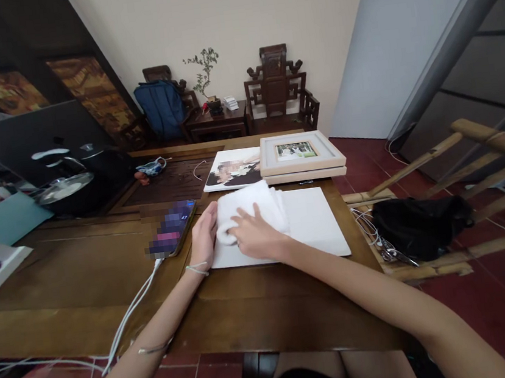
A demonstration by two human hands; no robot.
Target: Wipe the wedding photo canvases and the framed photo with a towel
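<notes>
A white panel, flat and rectangular, lies on the wooden table. On its left half rests a folded white cloth with a fluffy look, its near left edge curled over. My right hand presses on top of the cloth, fingers spread across it. Along the panel's left edge stands my left hand, fingers stretched out and touching the side near the cloth. Its fingertips are partly hidden at the cloth. Left of that hand lies a phone with a lit screen and a white cable plugged in.
Behind the panel are stacked picture frames and a photo print. A glass-lidded kettle and a teal box stand left. A black bag lies on a bamboo chair at the right.
</notes>
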